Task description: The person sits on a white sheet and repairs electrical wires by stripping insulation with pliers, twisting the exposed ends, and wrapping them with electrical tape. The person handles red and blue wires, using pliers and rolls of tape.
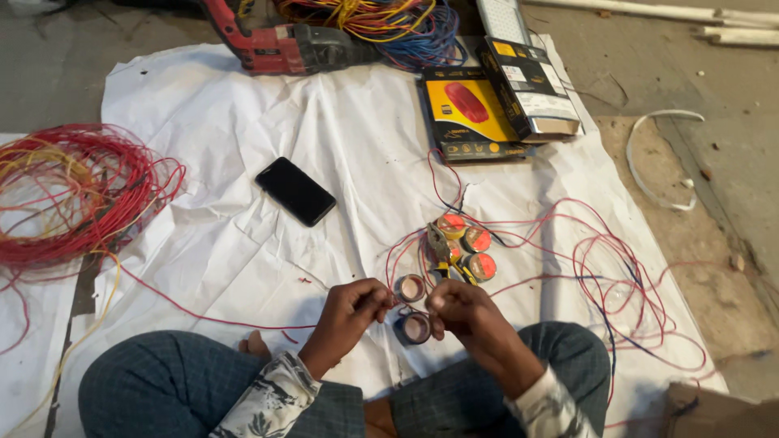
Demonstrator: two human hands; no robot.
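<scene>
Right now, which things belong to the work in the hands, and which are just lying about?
In the work:
left hand and right hand, pinching thin red wire
small round lamp fittings
orange-faced round fittings
yellow-handled pliers

Lying about:
black phone
red power drill
big red wire coil
yellow-and-black boxes
blue and yellow wire bundle

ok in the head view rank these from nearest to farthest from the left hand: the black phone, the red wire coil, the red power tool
From the left hand:
1. black phone, on the white sheet just up and left of the hand.
2. red wire coil, far out at the left edge.
3. red power tool, at the top of the sheet, about as far as the coil; I would not rank these two firmly.
</scene>
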